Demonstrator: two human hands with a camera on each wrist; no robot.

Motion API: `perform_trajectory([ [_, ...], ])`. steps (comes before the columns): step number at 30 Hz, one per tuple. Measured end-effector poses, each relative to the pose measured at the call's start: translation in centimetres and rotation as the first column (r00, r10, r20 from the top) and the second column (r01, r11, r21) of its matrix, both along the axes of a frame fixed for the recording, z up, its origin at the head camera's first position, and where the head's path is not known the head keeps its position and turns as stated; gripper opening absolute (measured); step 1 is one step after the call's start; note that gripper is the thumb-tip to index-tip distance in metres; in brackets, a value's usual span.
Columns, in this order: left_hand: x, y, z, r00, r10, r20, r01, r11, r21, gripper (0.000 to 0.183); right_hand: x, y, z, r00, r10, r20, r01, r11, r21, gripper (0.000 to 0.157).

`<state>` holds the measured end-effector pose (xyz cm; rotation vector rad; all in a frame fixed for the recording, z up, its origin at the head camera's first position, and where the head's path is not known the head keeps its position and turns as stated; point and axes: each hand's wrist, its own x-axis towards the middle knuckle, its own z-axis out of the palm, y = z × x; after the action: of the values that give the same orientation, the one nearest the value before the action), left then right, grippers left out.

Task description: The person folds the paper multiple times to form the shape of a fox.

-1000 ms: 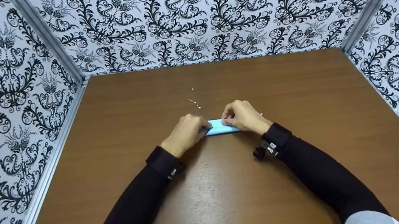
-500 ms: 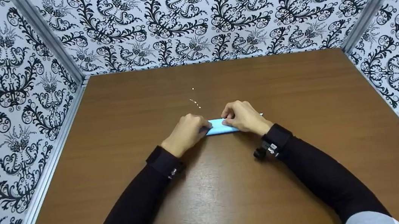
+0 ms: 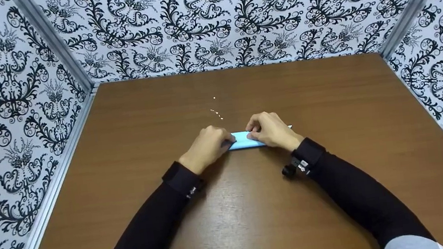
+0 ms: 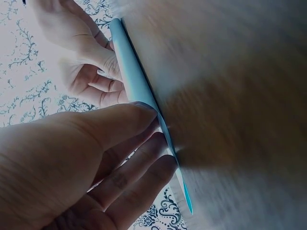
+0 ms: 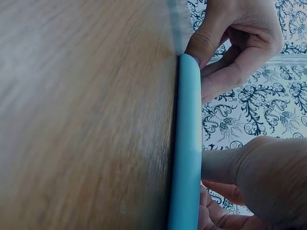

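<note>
A light-blue folded sheet, apparently paper, lies crosswise on the brown table, its rounded fold facing the person. My left hand pinches its left end. In the left wrist view that thumb presses the near face of the sheet, with the fingers behind it. Further right, my right hand holds the sheet between thumb and bent fingers, covering much of that half. A thin white tip pokes out past this hand. The right wrist view shows the smooth fold of the sheet close up, just above the wood.
Tiny white specks lie on the table beyond the hands. Walls with a black-and-white scroll pattern enclose the back and sides, with grey metal posts at the corners. A small black camera hangs at the right wrist.
Almost nothing differs. The right thumb has shifted very slightly rightward on the sheet; the left hand keeps its place.
</note>
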<state>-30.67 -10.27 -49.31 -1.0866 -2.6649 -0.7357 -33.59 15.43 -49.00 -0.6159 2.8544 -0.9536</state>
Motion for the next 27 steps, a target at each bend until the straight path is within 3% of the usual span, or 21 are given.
perform_trajectory([
  [6, 0.2, 0.0, 0.1, 1.000, 0.007, 0.007, -0.007, 1.000, -0.029, 0.013, -0.1, -0.1, 0.0, 1.000, -0.013, 0.018, 0.013, 1.000, 0.002, 0.020],
  [13, 0.1, 0.2, 0.2, 0.998, 0.037, 0.045, -0.034, 0.997, -0.073, 0.013, -0.4, 0.1, 0.1, 1.000, 0.011, 0.013, -0.012, 1.000, 0.011, 0.007],
  [18, 0.1, 0.3, 0.4, 0.997, 0.051, 0.056, -0.047, 0.997, -0.069, 0.014, -0.5, 0.2, 0.1, 1.000, 0.018, 0.010, -0.018, 1.000, 0.021, 0.009],
  [23, 0.1, 0.8, 0.5, 0.992, 0.086, 0.088, -0.085, 0.996, -0.010, 0.013, -0.6, 0.2, 0.2, 1.000, 0.014, 0.003, -0.014, 0.999, 0.034, 0.011],
  [27, 0.1, 1.7, 0.6, 0.978, 0.152, 0.141, -0.162, 0.985, 0.066, 0.010, -0.7, 0.2, 0.5, 1.000, 0.010, 0.013, -0.010, 0.999, 0.047, 0.011],
])
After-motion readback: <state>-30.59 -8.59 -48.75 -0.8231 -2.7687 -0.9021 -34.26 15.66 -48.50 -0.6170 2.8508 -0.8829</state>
